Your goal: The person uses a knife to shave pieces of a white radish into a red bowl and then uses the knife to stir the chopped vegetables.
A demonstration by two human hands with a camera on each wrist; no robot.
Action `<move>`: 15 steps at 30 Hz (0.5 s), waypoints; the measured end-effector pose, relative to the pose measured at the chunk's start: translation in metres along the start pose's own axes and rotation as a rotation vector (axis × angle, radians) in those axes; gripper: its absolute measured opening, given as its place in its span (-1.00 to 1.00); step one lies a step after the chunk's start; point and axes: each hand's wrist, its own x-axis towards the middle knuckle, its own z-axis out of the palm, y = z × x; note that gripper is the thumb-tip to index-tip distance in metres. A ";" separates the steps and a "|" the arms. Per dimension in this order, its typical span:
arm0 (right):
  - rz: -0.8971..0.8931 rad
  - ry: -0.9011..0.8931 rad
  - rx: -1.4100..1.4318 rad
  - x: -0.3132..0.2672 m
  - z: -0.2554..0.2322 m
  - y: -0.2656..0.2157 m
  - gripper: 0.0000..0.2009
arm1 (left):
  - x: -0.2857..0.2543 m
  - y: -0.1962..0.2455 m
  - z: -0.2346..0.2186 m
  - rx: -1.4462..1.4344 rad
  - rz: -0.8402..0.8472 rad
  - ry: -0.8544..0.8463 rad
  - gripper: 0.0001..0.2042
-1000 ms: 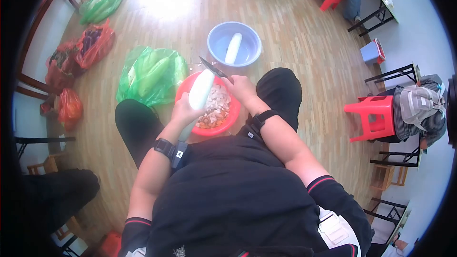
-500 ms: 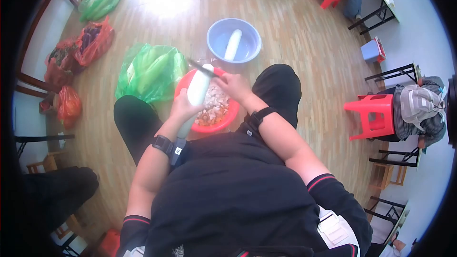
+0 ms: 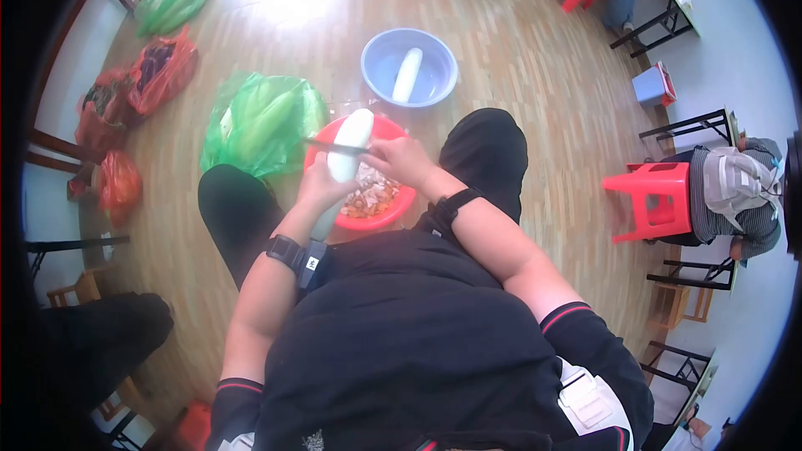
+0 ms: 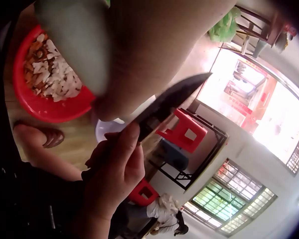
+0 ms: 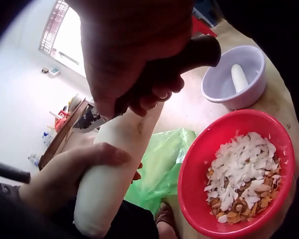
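My left hand (image 3: 326, 186) grips a long white radish (image 3: 357, 128), which slants up over the red basin (image 3: 407, 202). Its thumb lies along the radish in the right wrist view. My right hand (image 3: 404, 160) holds a knife (image 4: 164, 103) by its dark handle (image 5: 197, 56). The blade lies across the radish a little beyond my left hand in the head view. White shavings (image 5: 244, 164) and orange-brown peelings (image 5: 239, 211) partly fill the basin below.
Beyond the red basin stands a pale blue basin (image 3: 433, 83) with another white radish (image 3: 408, 75) in it. A green bag (image 3: 263, 125) of long pale vegetables lies left of the basins. Red bags (image 3: 164, 71) line the left wall; a red stool (image 3: 656, 200) stands right.
My right hand has drawn the knife down along the radish, from near its far end toward my left hand. My left hand keeps its grip.
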 end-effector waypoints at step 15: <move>-0.037 -0.018 0.179 -0.004 -0.006 0.003 -0.62 | 0.004 -0.002 -0.003 -0.073 -0.001 -0.053 -0.27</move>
